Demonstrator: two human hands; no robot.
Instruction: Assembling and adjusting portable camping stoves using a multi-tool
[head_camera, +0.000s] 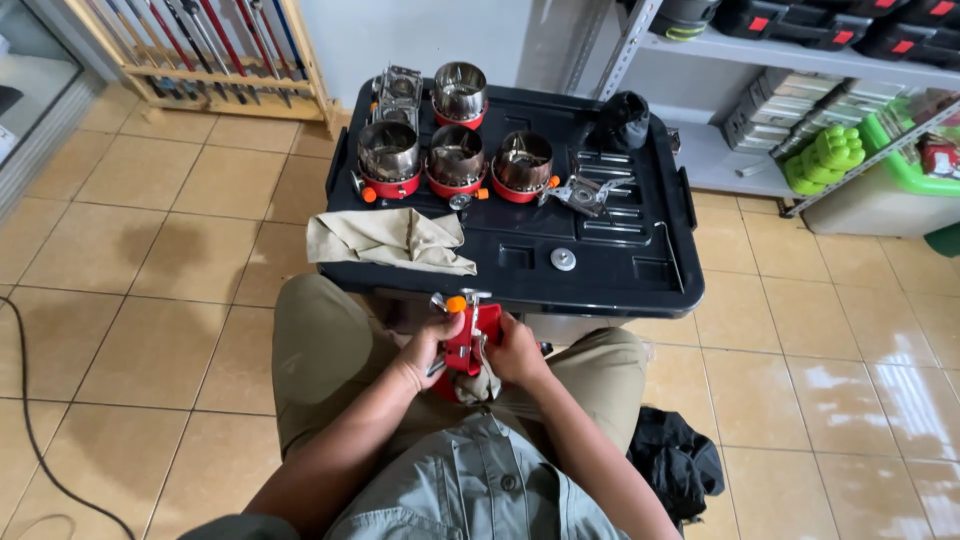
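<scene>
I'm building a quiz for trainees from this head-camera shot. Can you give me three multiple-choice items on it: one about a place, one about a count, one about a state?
1. Where does the folded beige cloth lie?
A. On the tiled floor
B. On the near left part of the black lid
C. On the metal shelf

2. How many red-based stoves with steel windshields stand on the black lid?
A. Two
B. Four
C. Six

3. How is the red stove part over the lap held?
A. By both hands
B. By the left hand only
C. By no hand, it rests on the lid

Answers:
1. B: the beige cloth rests on the black lid, at its near left corner.
2. B: one stove at the back, three in the row before it.
3. A: the left hand and the right hand both close on the red stove part.
</scene>
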